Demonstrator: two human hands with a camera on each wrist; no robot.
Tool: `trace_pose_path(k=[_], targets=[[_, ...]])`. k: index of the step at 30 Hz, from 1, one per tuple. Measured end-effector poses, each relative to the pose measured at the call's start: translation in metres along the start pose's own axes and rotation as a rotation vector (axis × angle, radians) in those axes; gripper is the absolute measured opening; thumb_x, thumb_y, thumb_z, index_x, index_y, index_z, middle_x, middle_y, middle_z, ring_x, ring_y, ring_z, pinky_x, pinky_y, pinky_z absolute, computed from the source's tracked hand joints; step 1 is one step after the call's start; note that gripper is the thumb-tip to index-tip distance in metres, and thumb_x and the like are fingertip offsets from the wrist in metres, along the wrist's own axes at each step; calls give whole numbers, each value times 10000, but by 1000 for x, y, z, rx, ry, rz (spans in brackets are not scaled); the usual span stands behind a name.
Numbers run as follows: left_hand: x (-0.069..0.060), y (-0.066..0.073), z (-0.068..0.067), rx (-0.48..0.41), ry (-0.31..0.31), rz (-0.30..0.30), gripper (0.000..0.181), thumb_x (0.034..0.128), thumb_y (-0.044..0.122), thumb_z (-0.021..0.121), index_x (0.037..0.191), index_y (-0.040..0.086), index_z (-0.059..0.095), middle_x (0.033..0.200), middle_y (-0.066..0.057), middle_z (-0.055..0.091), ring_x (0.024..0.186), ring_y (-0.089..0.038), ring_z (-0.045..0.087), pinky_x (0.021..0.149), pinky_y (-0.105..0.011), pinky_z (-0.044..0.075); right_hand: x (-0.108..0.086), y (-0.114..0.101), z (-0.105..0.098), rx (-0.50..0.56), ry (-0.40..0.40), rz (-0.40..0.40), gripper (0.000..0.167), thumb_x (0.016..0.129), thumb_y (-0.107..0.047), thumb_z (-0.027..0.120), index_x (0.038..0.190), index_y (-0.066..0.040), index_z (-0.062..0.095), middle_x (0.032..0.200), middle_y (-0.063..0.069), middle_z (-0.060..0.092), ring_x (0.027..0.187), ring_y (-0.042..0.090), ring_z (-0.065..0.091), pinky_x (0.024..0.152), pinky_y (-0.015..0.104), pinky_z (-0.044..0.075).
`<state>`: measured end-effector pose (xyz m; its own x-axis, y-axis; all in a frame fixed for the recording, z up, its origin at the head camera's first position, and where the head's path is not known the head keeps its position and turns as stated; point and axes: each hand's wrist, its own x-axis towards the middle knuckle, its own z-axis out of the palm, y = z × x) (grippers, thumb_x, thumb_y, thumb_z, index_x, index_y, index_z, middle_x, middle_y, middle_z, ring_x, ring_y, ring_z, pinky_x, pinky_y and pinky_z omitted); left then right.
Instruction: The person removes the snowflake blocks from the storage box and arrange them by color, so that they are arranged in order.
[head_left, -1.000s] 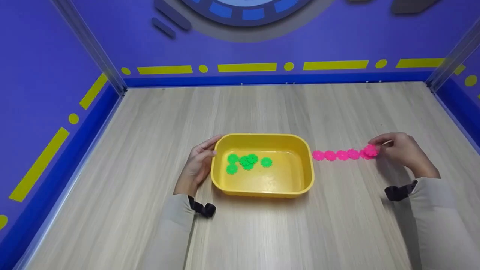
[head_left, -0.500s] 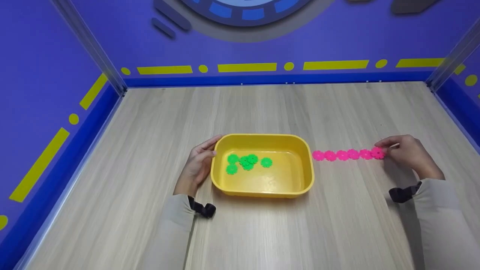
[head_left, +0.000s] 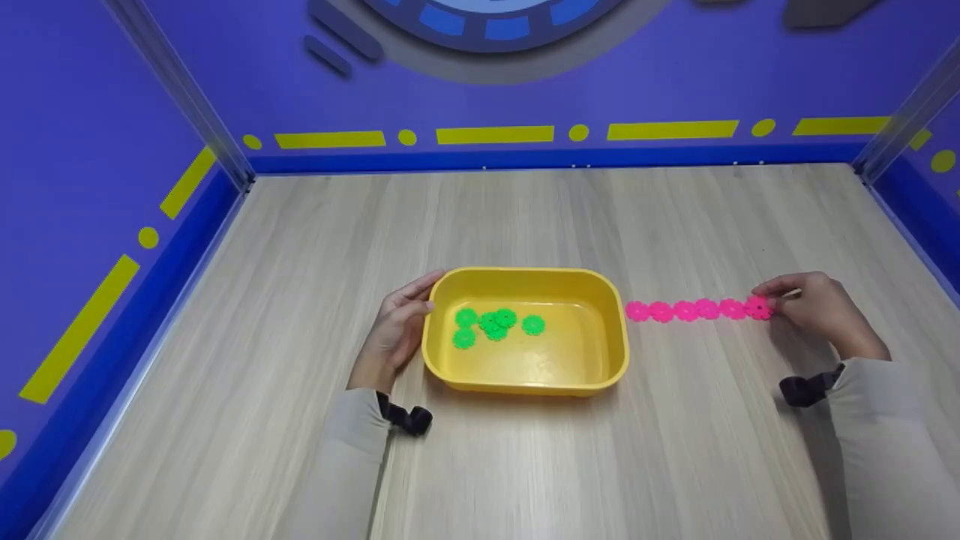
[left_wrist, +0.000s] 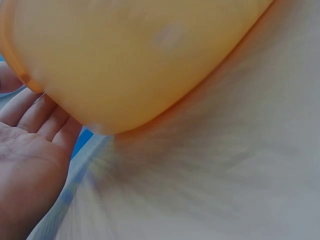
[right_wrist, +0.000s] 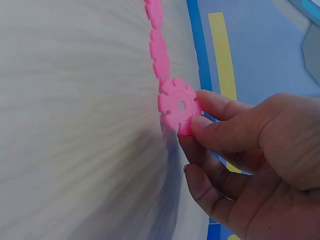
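Note:
At the left end of the yellow plastic tub (head_left: 525,381), my left hand (head_left: 394,330) holds the rim, thumb at the edge and fingers along the outer wall. The left wrist view shows the palm (left_wrist: 30,155) beside the tub's wall (left_wrist: 125,65). Several green notched discs (head_left: 533,325) lie inside, some overlapping. To the tub's right runs a row of pink notched flower-shaped discs (head_left: 684,311). My right hand (head_left: 817,311) pinches the pink disc (right_wrist: 175,97) at the row's right end between thumb and fingers. In the right wrist view that disc is tilted up, close to its neighbour (right_wrist: 160,55).
The pale wood table (head_left: 525,465) carries the tub and the discs. Blue-purple panels (head_left: 480,112) with yellow marks border it at the back and sides. A black wrist camera (head_left: 806,388) is strapped at each sleeve.
My right hand has shifted right and slightly nearer with the pink disc, from above the neighbouring disc to the row's right end. My left hand and the tub have stayed in place.

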<state>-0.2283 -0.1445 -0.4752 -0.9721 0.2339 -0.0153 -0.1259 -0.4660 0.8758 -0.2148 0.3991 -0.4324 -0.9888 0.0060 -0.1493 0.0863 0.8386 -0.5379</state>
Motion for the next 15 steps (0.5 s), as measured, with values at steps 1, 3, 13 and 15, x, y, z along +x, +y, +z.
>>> trace_pose_path(k=[1, 3, 13, 15], targets=[[0, 0, 0, -1, -1, -1, 599, 805, -103, 479, 1396, -128, 385, 1413, -174, 501, 1258, -198, 511, 1063, -305, 417, 0, 0, 0, 2, 0, 0, 273, 882, -35, 595, 1130, 62, 658, 1163, 322, 587, 970, 380, 552, 621, 209, 439], [1, 0, -1, 1, -1, -2, 601, 805, -106, 479, 1397, -131, 380, 1421, -185, 489, 1261, -202, 508, 1063, -309, 417, 0, 0, 0, 2, 5, 2, 275, 883, -33, 585, 1132, 59, 657, 1156, 316, 590, 970, 371, 544, 629, 211, 435], [1, 0, 0, -7, 11, 7, 603, 795, -121, 473, 1391, -142, 379, 1397, -184, 515, 1230, -181, 533, 1030, -281, 442, 2, 5, 3, 16, -11, 18, 291, 895, -11, 538, 1155, 58, 647, 1168, 310, 590, 963, 331, 513, 627, 168, 425], [0, 0, 1, -7, 14, 11, 602, 795, -123, 471, 1389, -143, 379, 1390, -178, 525, 1224, -177, 538, 1023, -273, 446, 2, 6, 4, 15, -9, 21, 290, 896, -15, 539, 1155, 53, 650, 1165, 304, 596, 953, 316, 511, 627, 168, 426]])
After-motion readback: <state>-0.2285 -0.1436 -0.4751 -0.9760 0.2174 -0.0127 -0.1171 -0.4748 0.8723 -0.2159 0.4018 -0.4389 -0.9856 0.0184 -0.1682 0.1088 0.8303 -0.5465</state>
